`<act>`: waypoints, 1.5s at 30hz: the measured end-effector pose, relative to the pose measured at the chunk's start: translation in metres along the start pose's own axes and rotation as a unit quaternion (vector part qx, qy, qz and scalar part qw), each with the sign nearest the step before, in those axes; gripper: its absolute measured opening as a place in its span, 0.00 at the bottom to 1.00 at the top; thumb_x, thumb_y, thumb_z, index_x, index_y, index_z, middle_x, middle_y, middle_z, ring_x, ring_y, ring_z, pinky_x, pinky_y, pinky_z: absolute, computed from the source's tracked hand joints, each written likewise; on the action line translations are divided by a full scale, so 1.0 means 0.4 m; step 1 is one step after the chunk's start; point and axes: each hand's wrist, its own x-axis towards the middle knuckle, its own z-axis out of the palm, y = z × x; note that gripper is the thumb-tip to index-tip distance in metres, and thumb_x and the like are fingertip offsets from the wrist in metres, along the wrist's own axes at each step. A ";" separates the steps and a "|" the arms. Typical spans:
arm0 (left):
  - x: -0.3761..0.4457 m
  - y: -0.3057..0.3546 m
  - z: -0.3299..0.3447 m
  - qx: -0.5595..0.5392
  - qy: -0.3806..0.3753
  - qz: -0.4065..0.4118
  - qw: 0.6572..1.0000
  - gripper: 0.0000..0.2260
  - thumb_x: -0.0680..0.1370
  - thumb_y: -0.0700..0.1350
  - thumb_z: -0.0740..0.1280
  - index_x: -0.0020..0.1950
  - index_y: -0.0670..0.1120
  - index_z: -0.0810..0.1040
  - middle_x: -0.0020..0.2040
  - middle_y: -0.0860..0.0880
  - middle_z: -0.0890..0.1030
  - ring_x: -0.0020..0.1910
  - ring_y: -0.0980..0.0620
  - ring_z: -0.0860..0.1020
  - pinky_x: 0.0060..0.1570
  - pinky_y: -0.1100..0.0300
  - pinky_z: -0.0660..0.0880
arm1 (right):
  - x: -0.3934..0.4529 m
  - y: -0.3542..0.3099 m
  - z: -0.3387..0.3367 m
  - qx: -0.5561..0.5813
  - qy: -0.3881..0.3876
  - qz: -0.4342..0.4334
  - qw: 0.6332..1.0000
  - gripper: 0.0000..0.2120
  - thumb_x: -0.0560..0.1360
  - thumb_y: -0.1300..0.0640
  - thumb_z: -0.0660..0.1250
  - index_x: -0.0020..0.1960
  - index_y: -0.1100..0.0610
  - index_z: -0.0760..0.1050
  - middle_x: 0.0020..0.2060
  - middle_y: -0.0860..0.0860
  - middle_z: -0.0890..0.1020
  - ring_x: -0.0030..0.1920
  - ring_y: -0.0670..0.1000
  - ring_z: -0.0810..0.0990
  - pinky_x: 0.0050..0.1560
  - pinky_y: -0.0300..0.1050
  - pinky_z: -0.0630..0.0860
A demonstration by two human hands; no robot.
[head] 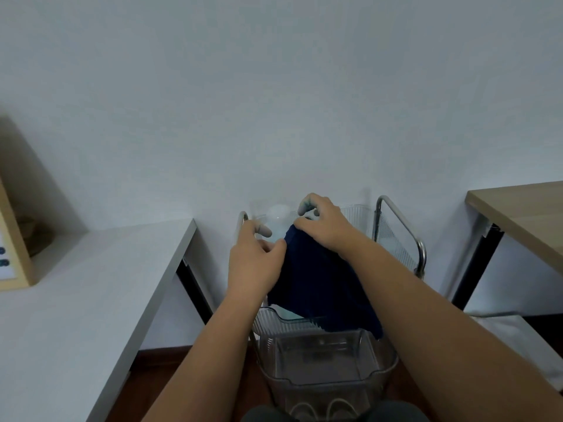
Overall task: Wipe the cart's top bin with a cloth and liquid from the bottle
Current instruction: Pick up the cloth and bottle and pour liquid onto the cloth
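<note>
Navy cloth [316, 284] is what I see at the centre, a dark sheet held up between both hands above the cart [399, 236]. My left hand [256, 263] pinches the cloth's upper left edge between thumb and curled fingers, with the index finger stretched forward toward the cart's left metal handle [243, 217]. My right hand [323, 226] grips the upper right corner, fingers bent over the top of it. The cloth hangs down from both grips and drapes over the near rim of the top bin [359, 217], a clear ribbed plastic tub set in the cart's chrome frame. Its lower edge falls to about the rim of a second clear bin [323, 360] lower down and nearer to me.

Behind the cloth, just beyond my fingertips, stands the bottle [278, 220], a pale translucent shape with a rounded white top, inside the top bin toward its left rear. My hands partly hide it, and I cannot tell whether either one touches it.

To the left of the cart is a white counter [91, 300], with a wooden-framed object [15, 239] at its far left end. To the right is a wood-topped counter [524, 214] on dark legs. A plain pale wall [274, 86] fills the upper half of the view. Dark wooden floor [158, 360] shows under the white counter.
</note>
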 end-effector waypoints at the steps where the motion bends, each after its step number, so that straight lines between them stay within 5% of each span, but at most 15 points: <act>1: 0.000 0.000 -0.005 0.021 0.007 0.009 1.000 0.08 0.72 0.51 0.66 0.44 0.59 0.67 0.31 0.55 0.82 0.28 0.59 0.78 0.31 0.58 0.74 | -0.007 0.002 0.008 -0.019 0.023 0.000 1.000 0.04 0.70 0.50 0.67 0.39 0.41 0.72 0.53 0.46 0.74 0.57 0.52 0.72 0.59 0.51 0.69; 6: 0.067 0.021 -0.077 0.123 0.052 0.130 0.982 0.08 0.71 0.55 0.68 0.49 0.61 0.74 0.41 0.58 0.80 0.38 0.62 0.77 0.35 0.64 0.72 | -0.053 0.001 0.041 -0.001 0.134 -0.024 0.991 0.06 0.72 0.52 0.69 0.38 0.42 0.77 0.45 0.42 0.79 0.39 0.39 0.74 0.44 0.33 0.69; 8: 0.113 0.031 -0.098 0.106 -0.048 0.170 0.978 0.13 0.74 0.51 0.69 0.59 0.61 0.78 0.55 0.58 0.78 0.50 0.62 0.77 0.48 0.65 0.73 | -0.075 -0.001 0.053 0.014 0.154 -0.024 0.988 0.04 0.72 0.50 0.70 0.40 0.41 0.78 0.43 0.38 0.77 0.42 0.36 0.74 0.44 0.28 0.67; 10: 0.145 0.037 -0.106 0.088 -0.159 0.172 0.968 0.15 0.78 0.48 0.69 0.62 0.62 0.78 0.62 0.59 0.78 0.59 0.62 0.75 0.59 0.63 0.71 | -0.094 -0.001 0.071 0.023 0.165 -0.026 0.986 0.07 0.70 0.47 0.72 0.47 0.44 0.80 0.45 0.38 0.76 0.48 0.39 0.76 0.52 0.33 0.71; 13: 0.172 0.032 -0.107 0.098 -0.228 0.182 0.951 0.15 0.79 0.48 0.68 0.59 0.68 0.77 0.58 0.64 0.80 0.58 0.66 0.76 0.57 0.68 0.71 | -0.114 -0.001 0.088 0.006 0.191 -0.033 0.981 0.15 0.69 0.46 0.72 0.54 0.50 0.81 0.51 0.42 0.79 0.53 0.43 0.76 0.58 0.41 0.74; 16: 0.182 0.019 -0.110 0.083 -0.227 0.193 0.951 0.15 0.79 0.48 0.68 0.59 0.69 0.77 0.49 0.71 0.80 0.51 0.70 0.76 0.51 0.75 0.69 | -0.128 0.008 0.093 -0.015 0.211 -0.070 0.975 0.14 0.71 0.49 0.72 0.55 0.52 0.82 0.56 0.46 0.81 0.55 0.42 0.76 0.60 0.38 0.72; 19: 0.182 0.000 -0.104 0.047 -0.222 0.196 0.954 0.15 0.78 0.48 0.69 0.60 0.66 0.77 0.48 0.70 0.80 0.52 0.67 0.77 0.56 0.66 0.71 | -0.142 0.015 0.102 -0.024 0.225 -0.124 0.966 0.09 0.72 0.55 0.72 0.52 0.54 0.84 0.56 0.50 0.81 0.56 0.47 0.78 0.61 0.45 0.74; 24: 0.188 -0.009 -0.095 0.016 -0.221 0.174 0.959 0.13 0.78 0.47 0.69 0.62 0.60 0.78 0.61 0.57 0.80 0.59 0.55 0.79 0.61 0.52 0.75 | -0.149 0.029 0.092 -0.055 0.217 -0.239 0.945 0.07 0.72 0.60 0.73 0.50 0.58 0.84 0.50 0.54 0.80 0.51 0.49 0.78 0.53 0.45 0.78; 30: 0.177 0.000 -0.065 0.042 -0.155 0.177 0.971 0.17 0.74 0.54 0.72 0.63 0.57 0.79 0.57 0.59 0.78 0.53 0.66 0.78 0.51 0.69 0.74 | -0.143 0.037 0.072 -0.130 0.180 -0.267 0.938 0.07 0.71 0.60 0.73 0.49 0.59 0.85 0.50 0.55 0.82 0.51 0.54 0.80 0.52 0.48 0.78; 33: 0.179 0.012 -0.064 0.049 -0.160 0.165 0.972 0.20 0.71 0.59 0.74 0.61 0.58 0.79 0.57 0.57 0.76 0.52 0.64 0.78 0.49 0.70 0.72 | -0.141 0.036 0.063 -0.125 0.173 -0.258 0.942 0.06 0.71 0.60 0.73 0.48 0.58 0.85 0.51 0.54 0.82 0.52 0.53 0.80 0.53 0.47 0.77; 37: 0.190 0.015 -0.093 0.013 -0.245 0.127 0.961 0.28 0.68 0.55 0.76 0.67 0.59 0.74 0.62 0.60 0.77 0.58 0.58 0.79 0.59 0.54 0.77 | -0.146 0.026 0.057 -0.099 0.161 -0.242 0.952 0.05 0.71 0.61 0.73 0.46 0.58 0.85 0.51 0.53 0.83 0.52 0.52 0.80 0.55 0.48 0.76; 42: 0.188 0.022 -0.088 0.007 -0.164 0.118 0.979 0.38 0.58 0.61 0.80 0.66 0.62 0.73 0.49 0.55 0.80 0.48 0.55 0.82 0.55 0.52 0.79 | -0.138 0.005 0.047 0.049 0.156 -0.119 0.979 0.01 0.73 0.57 0.70 0.44 0.52 0.79 0.40 0.44 0.84 0.43 0.41 0.81 0.47 0.36 0.77; 45: 0.192 0.020 -0.088 -0.031 -0.211 0.088 0.973 0.44 0.59 0.63 0.80 0.72 0.63 0.66 0.54 0.59 0.82 0.50 0.57 0.83 0.60 0.50 0.76 | -0.120 -0.009 0.045 0.165 0.175 -0.033 0.970 0.15 0.72 0.57 0.71 0.51 0.46 0.67 0.36 0.47 0.84 0.37 0.40 0.80 0.39 0.27 0.72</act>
